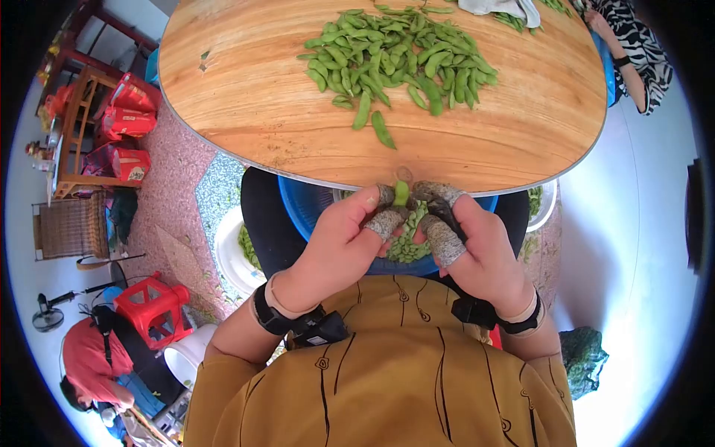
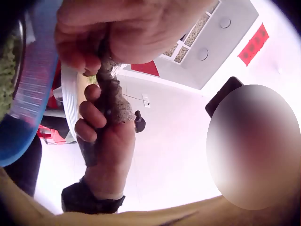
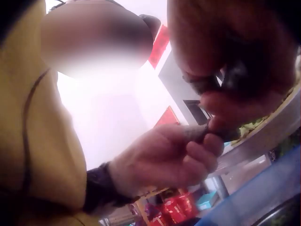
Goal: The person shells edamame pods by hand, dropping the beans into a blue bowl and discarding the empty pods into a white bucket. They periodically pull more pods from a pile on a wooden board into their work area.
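A single green soybean pod stands upright between the hands, just off the table's near edge. My left hand pinches it between thumb and forefinger, both tips wrapped in grey, worn covering. From the other side my right hand comes close to the pod, its thumb and forefinger wrapped likewise. The right fingers are curled round a slim black object; I cannot tell what it is. Below the hands, shelled green beans lie in a blue basin. In the right wrist view the left hand has its fingers curled.
On the round wooden table lies a heap of pods, with a white cloth at the far edge. White tubs flank the basin, one at left. Another person sits at far right; a red stool stands left.
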A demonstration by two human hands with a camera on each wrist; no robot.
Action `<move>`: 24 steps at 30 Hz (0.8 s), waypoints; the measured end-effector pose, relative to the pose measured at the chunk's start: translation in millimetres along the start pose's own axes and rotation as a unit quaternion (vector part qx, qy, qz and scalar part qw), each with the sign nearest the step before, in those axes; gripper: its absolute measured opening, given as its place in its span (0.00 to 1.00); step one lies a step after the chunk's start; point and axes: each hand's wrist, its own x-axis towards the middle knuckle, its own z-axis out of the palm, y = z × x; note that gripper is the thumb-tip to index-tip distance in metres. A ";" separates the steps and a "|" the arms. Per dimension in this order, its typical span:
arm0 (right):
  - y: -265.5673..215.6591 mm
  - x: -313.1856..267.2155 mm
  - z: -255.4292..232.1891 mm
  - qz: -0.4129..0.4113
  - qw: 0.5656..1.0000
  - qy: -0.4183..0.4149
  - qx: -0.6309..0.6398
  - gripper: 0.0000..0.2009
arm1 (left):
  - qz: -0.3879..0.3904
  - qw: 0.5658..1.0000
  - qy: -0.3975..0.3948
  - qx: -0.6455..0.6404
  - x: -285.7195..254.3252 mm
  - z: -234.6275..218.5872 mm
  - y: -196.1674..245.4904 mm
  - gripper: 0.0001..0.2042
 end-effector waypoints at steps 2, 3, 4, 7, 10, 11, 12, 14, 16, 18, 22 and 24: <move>-2.0 3.7 2.7 -0.038 0.998 -0.020 0.040 0.13 | 0.010 1.000 -0.008 0.028 -0.5 -0.5 -3.3 0.17; 5.8 5.3 2.9 -0.039 0.998 -0.019 0.042 0.13 | 0.021 0.998 -0.017 0.053 -0.1 -0.3 -3.8 0.17; 19.5 7.1 4.1 -0.102 0.995 -0.012 -0.007 0.15 | 0.020 0.998 -0.018 0.055 0.7 0.3 -2.1 0.17; 13.0 6.5 -1.6 -0.081 0.995 -0.036 0.036 0.17 | 0.099 0.981 -0.009 0.165 3.5 2.0 0.6 0.16; 6.1 5.8 -9.9 0.060 0.978 -0.094 0.178 0.17 | 0.222 0.887 0.015 0.404 3.8 -1.3 -2.6 0.14; 5.8 5.8 -12.2 0.115 0.959 -0.123 0.227 0.16 | 0.223 0.890 0.005 0.397 3.2 -2.0 -2.2 0.12; 5.1 4.7 -14.9 0.116 0.959 -0.120 0.229 0.16 | 0.223 0.894 -0.005 0.390 2.8 -3.1 -1.7 0.10; 3.6 2.0 -19.4 0.183 0.855 -0.189 0.446 0.12 | 0.046 0.989 -0.079 0.113 1.1 -7.8 4.0 0.07; 1.3 1.7 -20.5 0.200 0.845 -0.189 0.458 0.12 | -0.139 0.965 -0.136 -0.177 2.0 -9.6 4.7 0.06; 2.6 2.7 -19.1 0.217 0.836 -0.189 0.468 0.11 | -0.118 0.960 -0.139 -0.214 5.0 -8.2 -3.0 0.07; 2.3 3.1 -13.6 0.182 0.914 -0.166 0.321 0.10 | 0.013 0.998 -0.053 -0.021 3.3 2.8 -16.0 0.08; -0.6 2.5 -12.2 0.185 0.930 -0.157 0.277 0.10 | 0.163 0.921 -0.004 0.354 2.2 -0.3 -5.5 0.11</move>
